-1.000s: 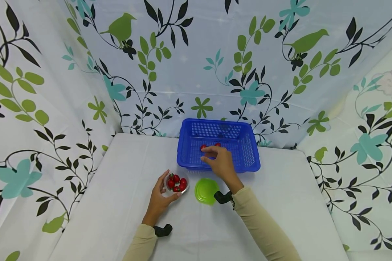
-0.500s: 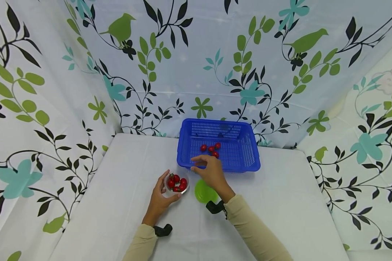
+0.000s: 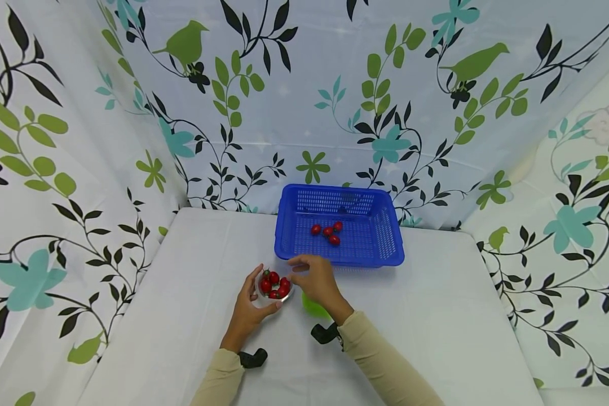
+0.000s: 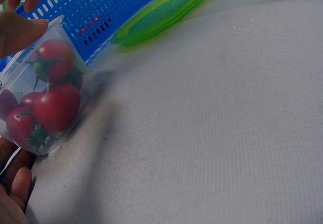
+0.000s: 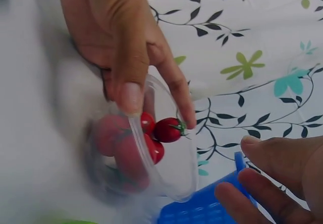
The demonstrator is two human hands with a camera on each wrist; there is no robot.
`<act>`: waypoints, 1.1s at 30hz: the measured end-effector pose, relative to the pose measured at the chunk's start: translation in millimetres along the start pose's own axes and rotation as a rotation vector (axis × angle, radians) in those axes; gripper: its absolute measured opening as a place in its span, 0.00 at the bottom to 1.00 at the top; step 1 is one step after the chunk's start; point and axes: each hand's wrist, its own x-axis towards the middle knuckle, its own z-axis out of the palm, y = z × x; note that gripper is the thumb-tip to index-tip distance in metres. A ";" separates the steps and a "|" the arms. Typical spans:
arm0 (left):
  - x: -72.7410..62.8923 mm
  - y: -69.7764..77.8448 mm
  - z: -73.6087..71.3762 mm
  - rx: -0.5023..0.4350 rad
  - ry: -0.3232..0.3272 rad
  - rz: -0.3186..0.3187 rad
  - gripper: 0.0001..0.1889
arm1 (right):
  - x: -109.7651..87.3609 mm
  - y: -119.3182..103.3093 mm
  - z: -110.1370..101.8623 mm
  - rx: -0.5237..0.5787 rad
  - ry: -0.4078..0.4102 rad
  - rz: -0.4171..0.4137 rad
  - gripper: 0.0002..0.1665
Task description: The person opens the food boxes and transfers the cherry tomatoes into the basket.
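My left hand (image 3: 248,310) grips a small clear plastic tub (image 5: 189,178) on the white table, thumb on the near side and fingers around the far side. Several red cherry tomatoes (image 4: 57,108) with green stems lie in the tub. Just right of its rim hovers my right hand (image 3: 318,282), thumb and fingers apart, holding nothing; the right wrist view shows the gap between its fingers and the tub. Beneath the right wrist lies a green lid (image 3: 313,307), partly covered in the head view but plain in the left wrist view.
A blue perforated basket (image 3: 385,248) stands at the table's back edge, behind the right hand. Several cherry tomatoes (image 3: 327,232) lie inside it. A leaf-and-bird patterned curtain (image 3: 304,101) hangs behind and at both sides of the white table (image 3: 436,316).
My right hand has moved left and nearer, from over the basket to beside the tub, uncovering the tomatoes in the basket and covering part of the lid. The left hand has stayed still.
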 end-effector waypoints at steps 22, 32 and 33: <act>-0.5 -0.3 -1.0 -0.006 -0.002 0.019 0.55 | 6.7 -3.0 31.4 -0.235 -0.215 0.011 0.16; -0.4 -0.1 -0.3 -0.008 -0.002 0.025 0.56 | 8.5 -4.4 36.7 -0.158 -0.258 0.034 0.15; -0.3 0.0 -0.2 -0.007 -0.002 0.027 0.56 | 9.1 -4.4 37.6 -0.155 -0.257 0.041 0.15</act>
